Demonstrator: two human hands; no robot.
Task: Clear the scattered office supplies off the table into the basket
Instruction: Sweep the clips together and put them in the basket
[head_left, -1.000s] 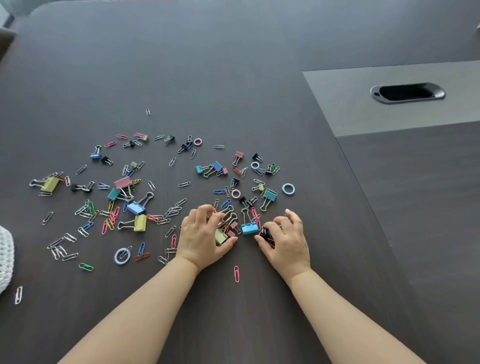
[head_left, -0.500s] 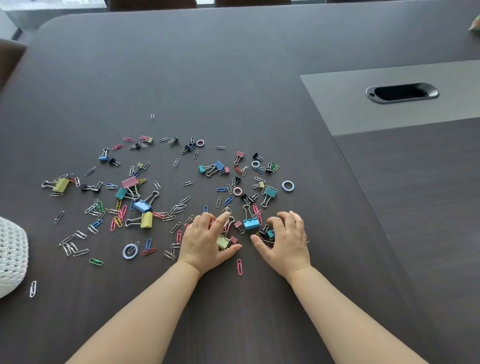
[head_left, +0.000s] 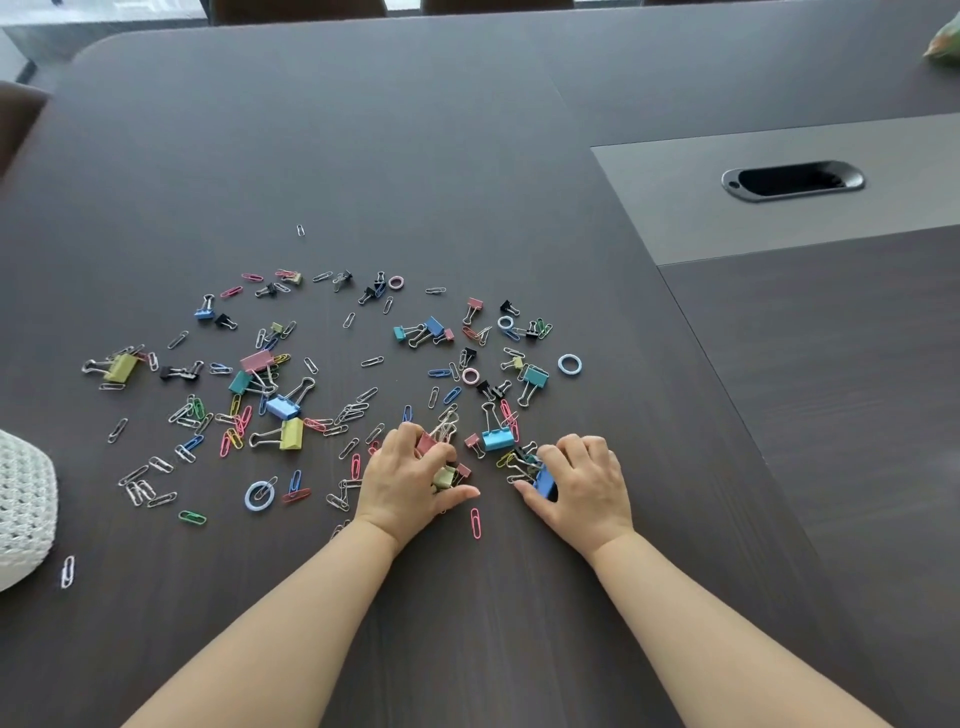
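Coloured binder clips, paper clips and small rings lie scattered over the dark table (head_left: 467, 156). My left hand (head_left: 405, 478) curls around a bunch of clips, among them a yellow-green binder clip (head_left: 445, 476) and a red one. To its right, my right hand (head_left: 584, 483) is closed over a blue binder clip (head_left: 544, 482) and several small clips. A light blue binder clip (head_left: 497, 439) lies between the two hands. Only the edge of the white woven basket (head_left: 23, 504) shows at the far left.
A grey inset panel with a black cable slot (head_left: 792, 179) sits at the back right. One pink paper clip (head_left: 475, 522) lies near my left thumb, and a white one (head_left: 67, 571) beside the basket. Chair backs stand beyond the table's far edge.
Both hands have curled tighter and raked clips toward me. My right hand now covers a blue binder clip. The camera has tilted up a little.
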